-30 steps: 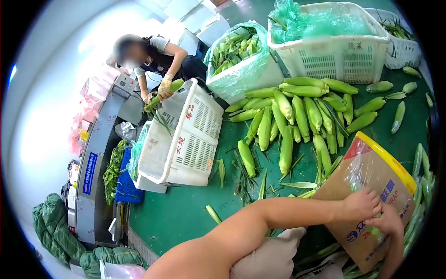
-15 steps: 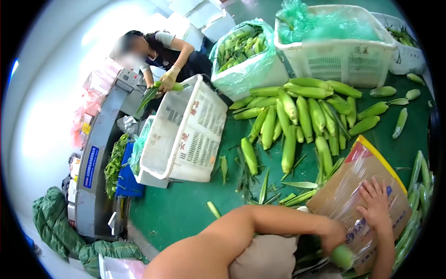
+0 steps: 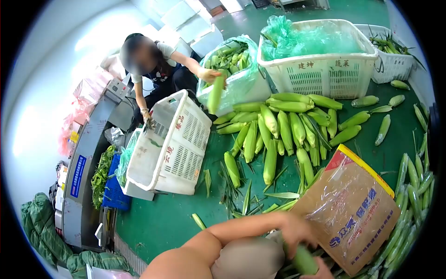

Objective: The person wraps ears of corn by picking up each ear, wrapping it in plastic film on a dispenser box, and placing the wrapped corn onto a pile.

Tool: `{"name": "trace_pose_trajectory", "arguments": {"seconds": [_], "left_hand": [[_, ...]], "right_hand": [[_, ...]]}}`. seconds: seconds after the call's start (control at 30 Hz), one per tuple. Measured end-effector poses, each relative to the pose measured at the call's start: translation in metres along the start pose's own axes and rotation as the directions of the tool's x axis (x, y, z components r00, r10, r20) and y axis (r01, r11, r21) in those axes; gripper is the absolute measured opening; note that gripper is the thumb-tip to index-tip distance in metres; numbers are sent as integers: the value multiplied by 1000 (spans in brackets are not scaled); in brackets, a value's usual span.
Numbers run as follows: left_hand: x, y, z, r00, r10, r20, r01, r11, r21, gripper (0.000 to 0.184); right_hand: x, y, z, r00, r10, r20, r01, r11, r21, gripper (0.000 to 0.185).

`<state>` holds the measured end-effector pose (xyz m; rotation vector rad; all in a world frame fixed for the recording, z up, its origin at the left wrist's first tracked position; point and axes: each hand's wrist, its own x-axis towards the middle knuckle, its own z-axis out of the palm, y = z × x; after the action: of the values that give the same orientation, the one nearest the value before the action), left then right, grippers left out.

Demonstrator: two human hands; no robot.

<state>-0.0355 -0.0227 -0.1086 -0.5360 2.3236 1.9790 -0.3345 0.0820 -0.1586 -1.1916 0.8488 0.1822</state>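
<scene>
Near the bottom edge, a green corn ear (image 3: 304, 260) is between my hands, slightly blurred. My left hand (image 3: 298, 231) reaches over from the left, its fingers closed on the upper end of the ear. At the ear's lower right, my right hand (image 3: 321, 269) grips it, partly cut off by the frame. Just right of my hands stands a tilted cardboard box (image 3: 346, 209) with clear film over it and a yellow edge. Beyond it, a pile of husked-on green corn (image 3: 297, 128) lies on the green floor.
A co-worker (image 3: 162, 69) at upper left holds a corn ear over a white crate (image 3: 186, 139). Behind the pile stand a lined tub (image 3: 251, 88) and a large crate (image 3: 320, 76). Film-wrapped ears (image 3: 404, 232) lie at right. Leaf scraps litter the floor.
My right hand has left the box's film and come down to the corn ear. My left hand moved left with the ear. The co-worker's arm now stretches toward the lined tub with corn.
</scene>
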Motion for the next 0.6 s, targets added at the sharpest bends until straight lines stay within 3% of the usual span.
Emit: {"name": "trace_pose_trajectory", "arguments": {"seconds": [0.03, 0.1, 0.13, 0.17, 0.2, 0.23, 0.27, 0.3, 0.33, 0.37, 0.4, 0.43, 0.47, 0.5, 0.53, 0.57, 0.6], "left_hand": [[-10, 14, -22, 989, -103, -104, 108, 993, 46, 48], [-23, 27, -55, 937, -52, -346, 59, 998, 9, 45], [-16, 22, -48, 747, -50, -663, 25, 999, -46, 40], [0, 24, -33, 554, -136, -821, -82, 973, -217, 40], [18, 23, -20, 304, -219, -927, -283, 909, -307, 39], [37, 22, -7, 49, -280, -959, -471, 840, -269, 40], [47, 43, -6, 249, -341, -907, -626, 658, -419, 46], [57, 38, -1, 243, -352, -904, -688, 595, -416, 51], [63, 31, -1, 287, -378, -880, -550, 687, -474, 60], [67, 35, 2, 319, -363, -875, -442, 760, -476, 63], [64, 4, -3, 354, -120, -927, -240, 947, -215, 59], [54, -22, -5, 324, -144, -935, -218, 951, -222, 52], [47, -7, -25, 239, -178, -955, -215, 949, -230, 42], [24, -48, -43, 51, -66, -997, -141, 987, -72, 31], [6, -72, -61, -110, -114, -987, -161, 982, -95, 24], [-24, -122, -75, -232, -190, -954, -155, 975, -156, 20], [-53, -174, -85, -286, -237, -928, -146, 968, -202, 19]], "right_hand": [[5, 6, -5, 991, -79, -110, 90, 991, 100, 99], [10, 5, -10, 903, -178, -391, 299, 914, 274, 92], [18, -19, -11, 883, -278, -377, 432, 795, 426, 99], [16, -40, -16, 889, -280, -362, 412, 835, 366, 103], [15, -60, -18, 898, -265, -352, 405, 812, 420, 102], [15, -79, -22, 906, -250, -342, 396, 787, 473, 100], [23, -80, -16, 858, -340, -384, 506, 685, 524, 99], [28, -80, -14, 864, -345, -367, 487, 758, 433, 102], [34, -79, -3, 753, -407, -517, 619, 706, 345, 105], [29, -78, 0, 796, -335, -504, 581, 656, 482, 104], [13, -71, -13, 789, -219, -574, 541, 690, 481, 101], [-1, -70, -28, 783, -119, -610, 498, 708, 500, 98], [-12, -71, -45, 779, -30, -626, 452, 719, 528, 96], [-36, -71, -77, 568, -31, -822, 662, 611, 434, 81], [-60, -72, -108, 311, -30, -950, 813, 526, 249, 67], [-88, -64, -156, 87, -38, -995, 836, 547, 52, 61], [-130, -50, -204, -111, -98, -989, 765, 627, -148, 56]]}}
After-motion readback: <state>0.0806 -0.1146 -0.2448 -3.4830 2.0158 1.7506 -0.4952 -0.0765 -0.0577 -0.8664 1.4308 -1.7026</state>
